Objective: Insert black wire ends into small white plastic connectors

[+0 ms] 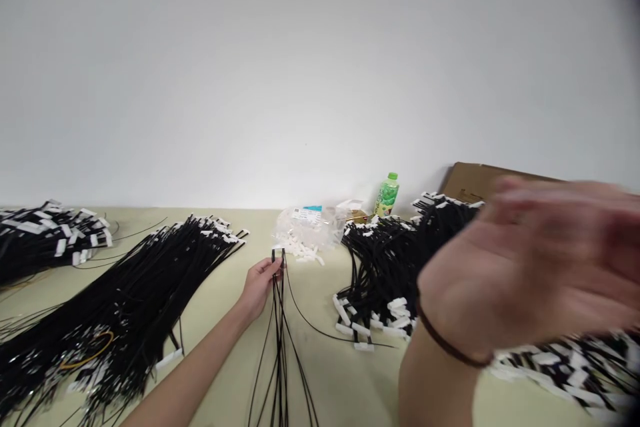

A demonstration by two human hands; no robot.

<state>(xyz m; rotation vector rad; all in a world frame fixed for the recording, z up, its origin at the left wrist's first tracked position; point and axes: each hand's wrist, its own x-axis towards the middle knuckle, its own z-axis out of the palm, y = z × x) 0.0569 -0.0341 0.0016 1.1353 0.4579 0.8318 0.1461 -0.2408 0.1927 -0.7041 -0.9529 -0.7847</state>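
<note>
My left hand [263,283] pinches a black wire harness [279,320] just below its white connector [278,251], over the middle of the table. From there the thin black wires hang down toward me, and one curves off to the right. Raised close to the camera on the right is my right hand [520,267], with a dark band [445,340] round the wrist. Its fingers are smeared by motion, and I cannot make out anything in them. Behind my left hand, small white connectors [303,249] lie loose by a clear plastic bag [320,227] with a label.
A big bundle of black harnesses [145,287] lies at left, another pile [30,240] beyond it. On the right are more black wires with white connectors [383,267], partly behind my right hand. A green bottle [387,195] and a cardboard box [470,181] stand by the wall.
</note>
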